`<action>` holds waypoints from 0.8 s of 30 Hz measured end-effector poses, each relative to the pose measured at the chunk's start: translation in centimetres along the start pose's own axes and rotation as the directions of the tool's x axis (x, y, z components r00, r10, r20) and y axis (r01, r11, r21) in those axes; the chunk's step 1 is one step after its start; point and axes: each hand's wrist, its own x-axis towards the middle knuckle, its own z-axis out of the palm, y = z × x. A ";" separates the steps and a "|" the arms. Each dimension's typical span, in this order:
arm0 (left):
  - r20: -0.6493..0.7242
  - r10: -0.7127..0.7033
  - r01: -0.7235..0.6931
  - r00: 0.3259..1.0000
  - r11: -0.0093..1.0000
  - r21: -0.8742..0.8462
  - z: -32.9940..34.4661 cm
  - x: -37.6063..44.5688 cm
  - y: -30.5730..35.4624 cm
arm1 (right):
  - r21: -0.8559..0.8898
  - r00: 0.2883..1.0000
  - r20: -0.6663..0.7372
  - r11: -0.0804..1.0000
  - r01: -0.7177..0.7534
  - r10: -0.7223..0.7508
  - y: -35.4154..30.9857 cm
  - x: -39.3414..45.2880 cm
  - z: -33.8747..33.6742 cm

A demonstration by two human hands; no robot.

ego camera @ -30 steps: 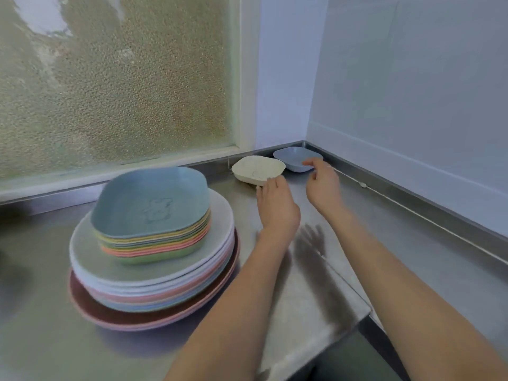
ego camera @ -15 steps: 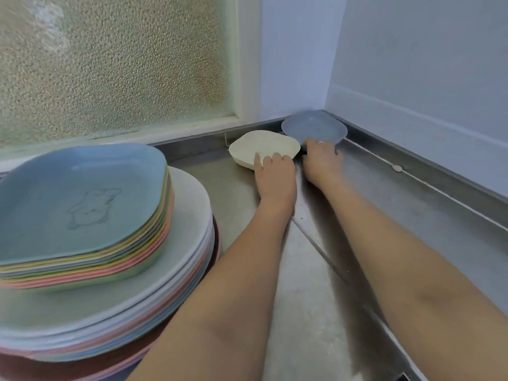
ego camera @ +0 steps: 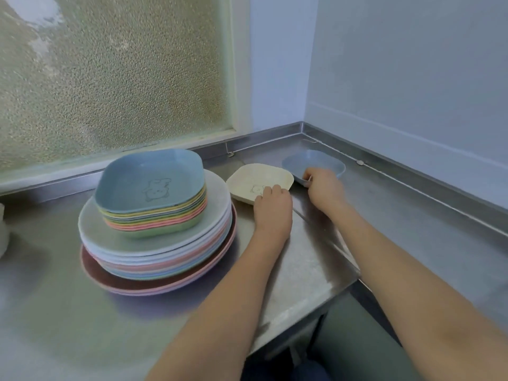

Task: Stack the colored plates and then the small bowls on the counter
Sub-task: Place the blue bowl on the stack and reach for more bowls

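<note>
A stack of round colored plates (ego camera: 154, 243) stands on the steel counter (ego camera: 412, 224), with a stack of square pastel dishes (ego camera: 149, 185) on top, a blue one uppermost. To its right lie a small cream bowl (ego camera: 258, 180) and a small blue bowl (ego camera: 312, 162) near the corner. My left hand (ego camera: 272, 209) holds the near rim of the cream bowl, fingers curled over its edge. At the near rim of the blue bowl, my right hand (ego camera: 324, 187) pinches the edge.
A frosted window (ego camera: 110, 72) and white walls close off the back and right. A raised steel lip (ego camera: 398, 160) runs along both walls. The counter's front edge (ego camera: 316, 306) drops off near my arms. A pale object (ego camera: 2, 229) shows at the far left.
Both hands reached the two small bowls and closed on their near rims. The cream bowl has tipped toward me a little. The camera view pulled back and up.
</note>
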 end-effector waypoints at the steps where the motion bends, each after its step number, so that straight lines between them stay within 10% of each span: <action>1: 0.000 0.011 -0.011 1.000 1.000 -0.014 -0.5 -1.1 0.2 | 0.010 1.000 0.012 1.000 -0.010 0.010 0.1 -1.0 -0.6; 13: -0.091 0.151 -0.158 0.984 0.984 -0.084 -4.2 -9.0 -2.1 | 0.015 0.974 -0.223 0.999 -0.032 0.035 0.3 -9.8 -3.7; 24: -0.714 -0.074 -0.172 0.696 0.948 -0.266 -12.2 -13.4 -12.7 | 0.089 0.689 -0.550 0.787 0.610 -0.472 -12.6 -15.7 -5.3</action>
